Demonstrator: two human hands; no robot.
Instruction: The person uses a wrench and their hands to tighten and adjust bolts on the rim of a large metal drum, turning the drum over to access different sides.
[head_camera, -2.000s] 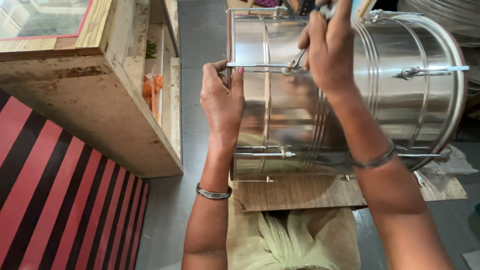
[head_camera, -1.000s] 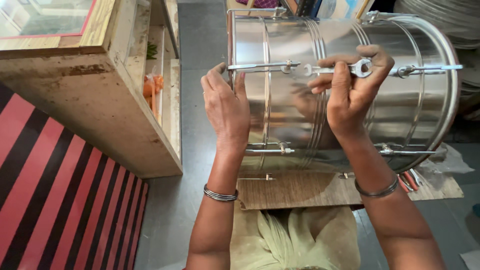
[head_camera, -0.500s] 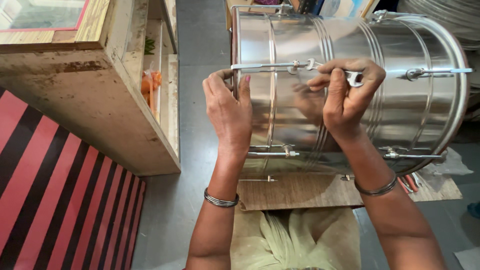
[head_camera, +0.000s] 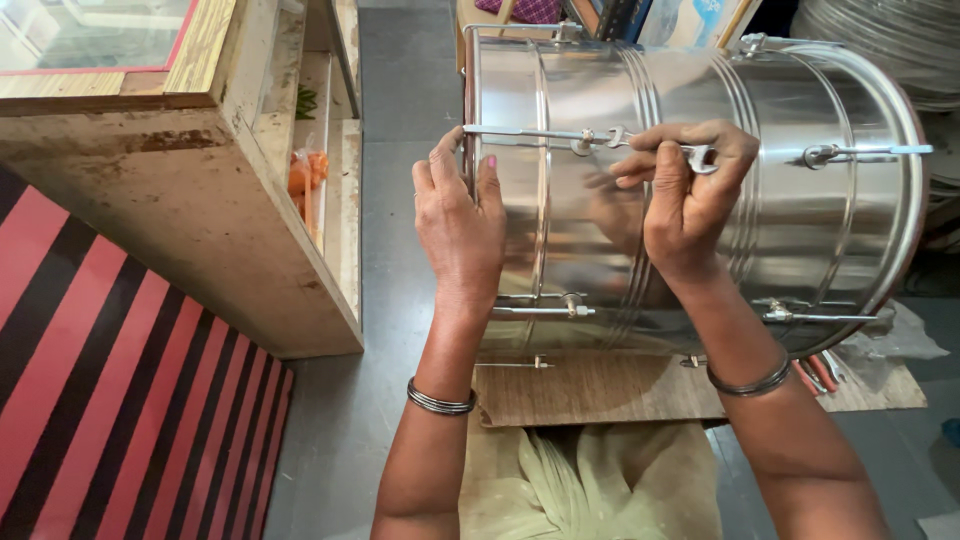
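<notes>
While left hand (head_camera: 458, 225) steadies the drum (head_camera: 790, 190), right hand (head_camera: 690, 195) clasps a spanner (head_camera: 700, 155).

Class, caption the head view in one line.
Left hand steadies steel drum; right hand grips wrench.

Shelf bag: there's a clear plastic bag (head_camera: 306, 176) with orange contents, tucked in the open wooden shelf (head_camera: 335, 260) at left, upright against the inner wall.
Top edge: flat, colourful box or book shapes (head_camera: 690, 20), blue and pale, lean behind the steel drum (head_camera: 800, 220); kind unclear.
Screens, signs: none showing.
</notes>
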